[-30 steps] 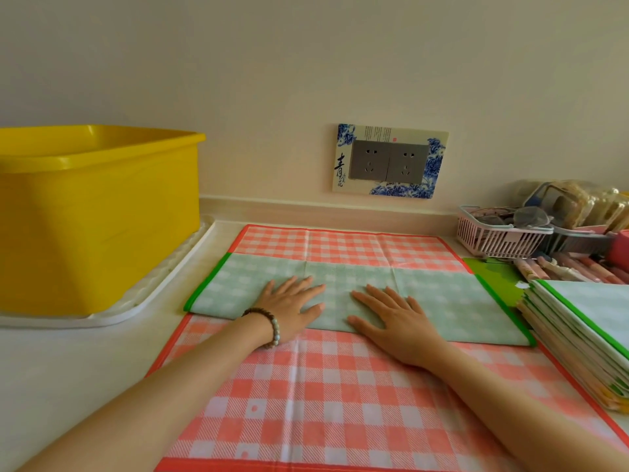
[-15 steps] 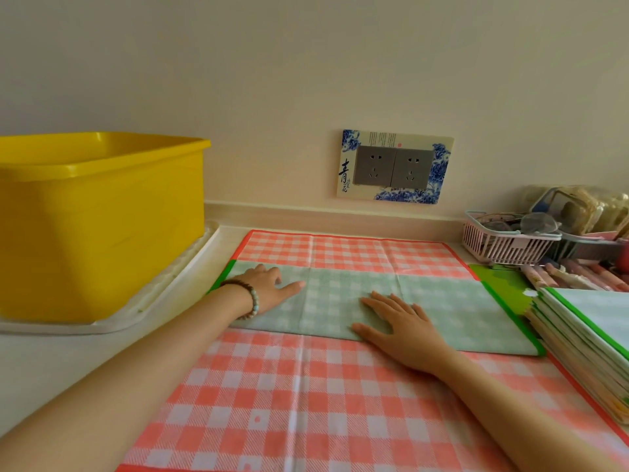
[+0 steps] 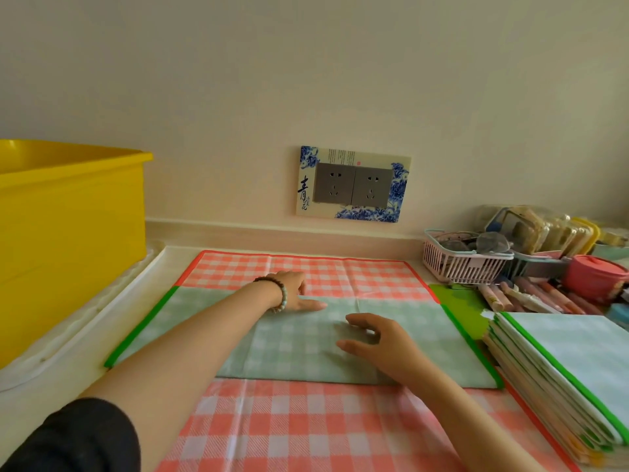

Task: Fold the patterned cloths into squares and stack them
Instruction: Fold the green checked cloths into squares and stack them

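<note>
Cloth: pale green checked cloth with bright green edging [image 3: 299, 338], folded into a strip, lies flat on the red-and-white checked cloth [image 3: 306, 424] on the bench.
Left hand [image 3: 294, 294]: at the strip's far edge, thumb flat; other fingers curled, grip unclear.
Right hand [image 3: 377, 342]: above the strip's middle, fingers loosely spread, curved.
Stack: folded cloths [image 3: 565, 379], just right.

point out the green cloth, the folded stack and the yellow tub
green cloth [image 3: 401, 338], head view, bare middle right of the hands
folded stack [image 3: 575, 349], head view, top sheet
yellow tub [image 3: 68, 240], head view, front wall
</note>
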Tool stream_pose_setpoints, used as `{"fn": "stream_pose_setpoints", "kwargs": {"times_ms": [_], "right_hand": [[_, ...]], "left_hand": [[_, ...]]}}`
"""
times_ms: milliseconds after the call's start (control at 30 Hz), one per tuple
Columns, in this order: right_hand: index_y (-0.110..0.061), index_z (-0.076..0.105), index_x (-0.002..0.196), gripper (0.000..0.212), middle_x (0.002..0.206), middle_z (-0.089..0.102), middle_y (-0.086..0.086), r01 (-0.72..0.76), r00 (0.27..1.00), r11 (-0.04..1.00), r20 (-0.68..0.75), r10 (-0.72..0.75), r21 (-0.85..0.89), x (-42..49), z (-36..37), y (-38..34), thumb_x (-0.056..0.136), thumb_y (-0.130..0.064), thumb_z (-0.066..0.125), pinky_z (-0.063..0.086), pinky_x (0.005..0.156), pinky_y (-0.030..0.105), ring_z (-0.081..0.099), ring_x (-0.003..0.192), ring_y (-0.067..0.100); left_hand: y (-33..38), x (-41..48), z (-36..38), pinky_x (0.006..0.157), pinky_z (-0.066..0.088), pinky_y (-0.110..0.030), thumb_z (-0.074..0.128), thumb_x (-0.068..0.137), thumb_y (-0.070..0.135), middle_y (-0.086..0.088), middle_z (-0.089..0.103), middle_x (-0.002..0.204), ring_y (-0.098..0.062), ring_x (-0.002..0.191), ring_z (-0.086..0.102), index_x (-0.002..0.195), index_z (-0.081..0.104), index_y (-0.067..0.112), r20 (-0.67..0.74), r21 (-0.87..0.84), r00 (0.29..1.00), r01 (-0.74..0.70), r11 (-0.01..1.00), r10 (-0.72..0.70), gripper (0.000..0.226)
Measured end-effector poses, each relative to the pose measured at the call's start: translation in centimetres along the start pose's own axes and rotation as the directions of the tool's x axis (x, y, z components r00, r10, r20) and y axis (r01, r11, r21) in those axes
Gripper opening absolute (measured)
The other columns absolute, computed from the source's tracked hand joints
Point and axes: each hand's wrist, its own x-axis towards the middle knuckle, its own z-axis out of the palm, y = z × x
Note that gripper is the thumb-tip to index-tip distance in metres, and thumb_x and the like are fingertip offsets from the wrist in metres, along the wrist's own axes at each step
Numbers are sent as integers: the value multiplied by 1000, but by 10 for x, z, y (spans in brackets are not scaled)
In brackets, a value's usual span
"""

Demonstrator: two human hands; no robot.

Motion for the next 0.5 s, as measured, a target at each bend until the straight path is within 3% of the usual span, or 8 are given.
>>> {"fn": "stream_pose_setpoints", "kwargs": {"times_ms": [167,267,367,433,500], "right_hand": [[-20,58,123,48,109,58,-14,37,999,996,-34,-34,77,2,-1,3,78,-28,74,36,83,4,52,104,1],[-20,59,120,44,107,59,-13,58,996,995,-75,-52,81,3,-3,3,80,-27,73,38,76,3,54,103,2],[-18,57,118,41,110,61,-6,87,974,985,-219,-54,146,5,-4,0,80,-23,73,41,70,6,59,103,10],[-16,50,123,50,115,57,-4,134,942,964,-332,-52,229,4,-6,-5,79,-21,73,41,69,9,58,102,12],[-15,43,131,61,119,48,-6,166,908,961,-414,-61,223,2,-10,-8,79,-24,73,38,79,12,50,105,9]], "left_hand": [[9,3,-4,101,38,-41,46,82,68,-10,44,140,-28,124,46,135,43,9,72,74,997,-32,997,27,79],[11,0,-7,103,36,-36,46,90,57,-6,47,139,-26,128,44,135,47,13,75,-14,991,-106,994,107,62],[8,-7,-11,92,39,-32,47,92,50,-5,56,112,-26,111,53,113,59,18,-80,-114,976,-213,970,205,40],[5,-16,-16,103,38,-33,46,93,48,-1,54,129,-21,122,49,129,54,18,-214,-150,953,-249,957,214,47],[-2,-27,-21,106,34,-27,46,95,42,3,47,137,-14,126,46,134,49,14,-326,-235,923,-290,928,206,48]]}}
